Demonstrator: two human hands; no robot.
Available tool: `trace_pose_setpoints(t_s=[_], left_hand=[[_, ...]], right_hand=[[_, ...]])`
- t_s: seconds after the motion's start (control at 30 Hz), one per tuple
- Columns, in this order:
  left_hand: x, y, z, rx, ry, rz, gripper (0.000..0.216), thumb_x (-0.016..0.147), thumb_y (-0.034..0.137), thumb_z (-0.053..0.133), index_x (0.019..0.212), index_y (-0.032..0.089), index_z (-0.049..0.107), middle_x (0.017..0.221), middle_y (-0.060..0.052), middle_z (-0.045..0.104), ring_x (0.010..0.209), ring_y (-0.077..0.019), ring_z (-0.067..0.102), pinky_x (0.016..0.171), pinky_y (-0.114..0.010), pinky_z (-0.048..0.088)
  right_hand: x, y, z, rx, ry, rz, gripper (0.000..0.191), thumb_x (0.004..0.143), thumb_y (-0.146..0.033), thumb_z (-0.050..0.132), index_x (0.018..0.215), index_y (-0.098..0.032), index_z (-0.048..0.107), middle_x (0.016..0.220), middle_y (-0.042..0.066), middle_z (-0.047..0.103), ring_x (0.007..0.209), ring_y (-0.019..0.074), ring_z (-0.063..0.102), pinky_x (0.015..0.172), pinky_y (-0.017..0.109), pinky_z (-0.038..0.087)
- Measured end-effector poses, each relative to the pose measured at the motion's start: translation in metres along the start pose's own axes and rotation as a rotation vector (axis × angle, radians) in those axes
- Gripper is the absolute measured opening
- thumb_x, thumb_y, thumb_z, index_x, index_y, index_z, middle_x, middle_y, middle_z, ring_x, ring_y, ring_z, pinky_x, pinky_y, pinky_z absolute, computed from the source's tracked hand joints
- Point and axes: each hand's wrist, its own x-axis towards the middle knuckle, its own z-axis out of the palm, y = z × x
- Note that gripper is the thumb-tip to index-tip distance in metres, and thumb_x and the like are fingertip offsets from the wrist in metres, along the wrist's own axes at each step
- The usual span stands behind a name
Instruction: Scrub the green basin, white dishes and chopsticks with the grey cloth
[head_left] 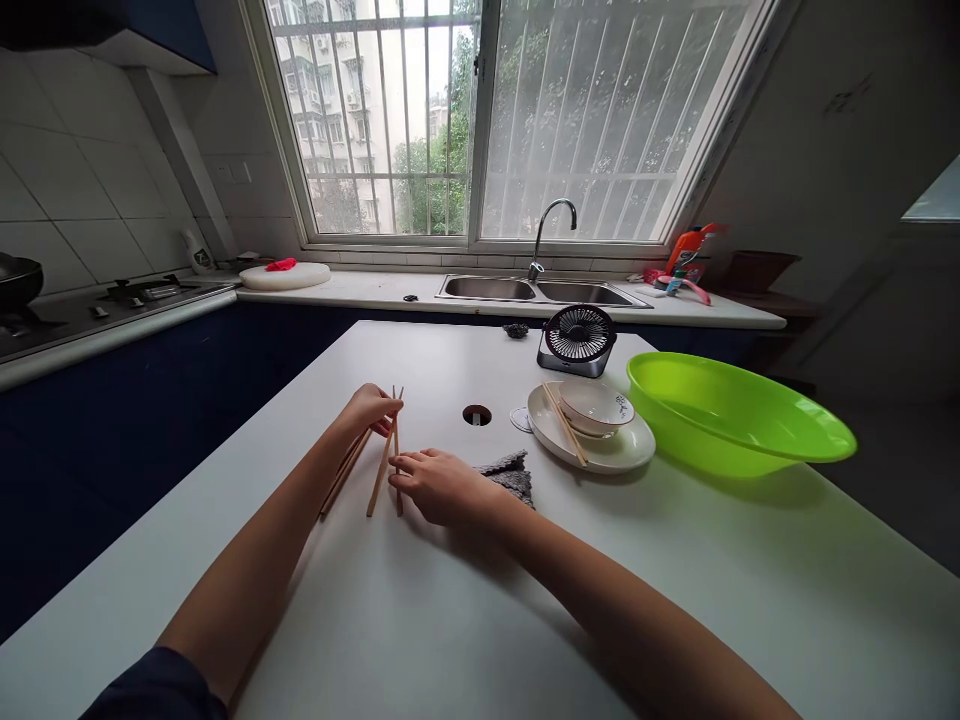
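Observation:
On the white table [420,610], my left hand [369,408] is closed around the upper ends of several wooden chopsticks [384,460]. Their lower ends rest on the tabletop. My right hand [442,486] lies beside them, its fingertips pinched on the shafts of two chopsticks. Just behind my right hand sits a grey cloth [511,472]. To the right stands a white plate [626,452] with a small bowl [596,408] on it and one more chopstick [565,424] leaning across the rim.
A lime green basin [739,412] stands at the right of the table, a small black fan [577,340] behind the plate. A round hole [477,414] pierces the tabletop. The far counter has a sink [536,290] with a tap; a stove [112,300] lies left.

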Motion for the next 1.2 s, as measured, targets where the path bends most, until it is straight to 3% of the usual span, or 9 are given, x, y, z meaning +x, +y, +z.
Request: trace_pose_setpoints(t_s=[0.17, 0.27, 0.4, 0.57, 0.67, 0.73, 0.9, 1.2], left_hand=[[-0.002, 0.008, -0.009, -0.141, 0.009, 0.042, 0.017, 0.060, 0.026, 0.074, 0.058, 0.014, 0.061, 0.056, -0.006, 0.065, 0.055, -0.0224, 0.069, 0.054, -0.032, 0.059], [-0.005, 0.015, -0.013, -0.230, 0.022, 0.084, 0.020, 0.062, 0.028, 0.076, 0.062, 0.014, 0.062, 0.059, -0.006, 0.066, 0.059, -0.0223, 0.070, 0.056, -0.033, 0.061], [-0.011, 0.024, -0.016, -0.339, 0.026, 0.154, 0.026, 0.064, 0.032, 0.080, 0.069, 0.013, 0.063, 0.067, -0.007, 0.068, 0.063, -0.0218, 0.071, 0.063, -0.037, 0.063], [-0.020, 0.034, -0.014, -0.460, 0.035, 0.230, 0.030, 0.067, 0.036, 0.080, 0.075, 0.012, 0.063, 0.076, -0.006, 0.069, 0.066, -0.0203, 0.071, 0.069, -0.041, 0.063], [-0.022, 0.038, -0.012, -0.534, 0.068, 0.261, 0.028, 0.067, 0.034, 0.078, 0.077, 0.013, 0.062, 0.076, -0.005, 0.069, 0.067, -0.0200, 0.071, 0.066, -0.039, 0.063], [-0.023, 0.040, -0.011, -0.586, 0.099, 0.279, 0.027, 0.068, 0.032, 0.077, 0.078, 0.013, 0.062, 0.075, -0.004, 0.068, 0.066, -0.0193, 0.071, 0.065, -0.037, 0.063], [-0.024, 0.041, -0.007, -0.714, 0.170, 0.315, 0.026, 0.068, 0.031, 0.077, 0.079, 0.013, 0.061, 0.075, -0.001, 0.067, 0.067, -0.0181, 0.071, 0.067, -0.035, 0.063], [-0.025, 0.042, 0.013, -0.935, 0.194, 0.276, 0.023, 0.070, 0.023, 0.080, 0.083, 0.013, 0.064, 0.073, 0.000, 0.068, 0.071, -0.0176, 0.072, 0.076, -0.037, 0.063]], right_hand=[[-0.001, 0.000, -0.009, 0.090, 0.067, 0.048, 0.039, 0.086, 0.001, 0.052, 0.121, -0.013, 0.060, 0.138, 0.016, 0.058, 0.116, 0.0228, 0.063, 0.095, 0.036, 0.052], [-0.002, -0.001, -0.016, 0.214, 0.201, 0.170, 0.042, 0.089, 0.001, 0.048, 0.127, -0.013, 0.058, 0.141, 0.017, 0.056, 0.115, 0.0218, 0.065, 0.093, 0.034, 0.054], [-0.002, -0.002, -0.022, 0.397, 0.418, 0.431, 0.038, 0.096, -0.006, 0.044, 0.130, -0.016, 0.058, 0.132, 0.013, 0.064, 0.115, 0.0206, 0.065, 0.095, 0.033, 0.053], [-0.002, 0.000, -0.026, 0.626, 0.449, 0.630, 0.030, 0.098, -0.025, 0.054, 0.126, -0.014, 0.062, 0.112, 0.014, 0.074, 0.100, 0.0238, 0.072, 0.082, 0.031, 0.055], [-0.003, 0.001, -0.029, 0.727, 0.435, 0.648, 0.020, 0.098, -0.028, 0.057, 0.108, -0.014, 0.068, 0.084, 0.007, 0.076, 0.078, 0.0204, 0.073, 0.071, 0.027, 0.052], [-0.003, 0.002, -0.032, 0.748, 0.450, 0.651, 0.019, 0.098, -0.028, 0.057, 0.101, -0.015, 0.070, 0.077, 0.004, 0.074, 0.069, 0.0175, 0.070, 0.067, 0.026, 0.049], [-0.005, 0.009, -0.037, 0.722, 0.507, 0.687, 0.015, 0.094, -0.023, 0.061, 0.098, -0.017, 0.074, 0.086, 0.004, 0.075, 0.077, 0.0161, 0.068, 0.069, 0.025, 0.048], [-0.024, 0.021, -0.049, 0.619, 0.535, 0.738, 0.013, 0.093, -0.018, 0.063, 0.095, -0.018, 0.076, 0.079, 0.002, 0.067, 0.072, 0.0137, 0.062, 0.071, 0.025, 0.046]])
